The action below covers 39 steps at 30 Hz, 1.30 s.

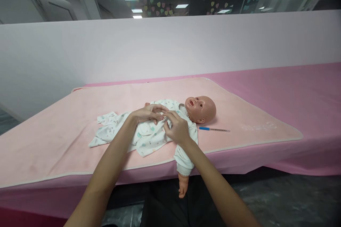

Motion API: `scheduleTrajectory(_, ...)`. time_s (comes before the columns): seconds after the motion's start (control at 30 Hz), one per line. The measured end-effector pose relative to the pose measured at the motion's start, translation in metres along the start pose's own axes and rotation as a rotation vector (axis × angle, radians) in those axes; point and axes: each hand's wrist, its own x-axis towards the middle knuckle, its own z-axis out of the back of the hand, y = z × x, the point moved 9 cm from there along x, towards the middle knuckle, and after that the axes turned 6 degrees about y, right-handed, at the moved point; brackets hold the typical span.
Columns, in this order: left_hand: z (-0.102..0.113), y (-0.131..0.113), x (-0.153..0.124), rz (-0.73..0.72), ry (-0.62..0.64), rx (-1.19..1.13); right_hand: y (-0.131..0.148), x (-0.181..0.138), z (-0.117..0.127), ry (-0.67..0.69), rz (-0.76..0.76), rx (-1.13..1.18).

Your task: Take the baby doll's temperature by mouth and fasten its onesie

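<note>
The doll (201, 108) lies on the pink blanket (66, 120), head toward 3 o'clock, with the left hand (147, 113) and right hand (177, 127) narrowly pinching its white garment (149, 138) at the chest, and a blue-tipped stick (213, 129) at the head's 4 o'clock.

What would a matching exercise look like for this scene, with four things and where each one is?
Things:
1. doll
2. thin stick with a blue end
3. doll's near arm
4. left hand and right hand

Places:
A. hanging over the front edge of the table
B. on the doll's chest, fingers at its white garment
C. on its back on the pale pink blanket
D. on the blanket beside the doll's head, touched by no hand

Pairs: 1-C, 2-D, 3-A, 4-B
</note>
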Motion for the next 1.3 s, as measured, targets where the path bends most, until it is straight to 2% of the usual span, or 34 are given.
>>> scheduleTrajectory(0.23, -0.001, 0.004, -0.003, 0.065, -0.003, 0.088, -0.008, -0.003, 0.007, -0.046, -0.061, 0.136)
scheduleTrajectory(0.63, -0.012, -0.006, 0.002, 0.011, -0.064, 0.399, -0.015, -0.003, 0.017, -0.142, -0.081, 0.35)
scheduleTrajectory(1.0, -0.018, -0.007, 0.001, -0.026, -0.021, 0.389, -0.02, -0.005, 0.021, -0.192, -0.111, 0.402)
scheduleTrajectory(1.2, -0.021, -0.009, -0.001, -0.039, -0.034, 0.377, -0.021, -0.006, 0.022, -0.21, -0.107, 0.413)
scheduleTrajectory(1.3, -0.021, -0.012, 0.0, -0.068, -0.086, 0.426, -0.021, -0.004, 0.019, -0.199, -0.11, 0.394)
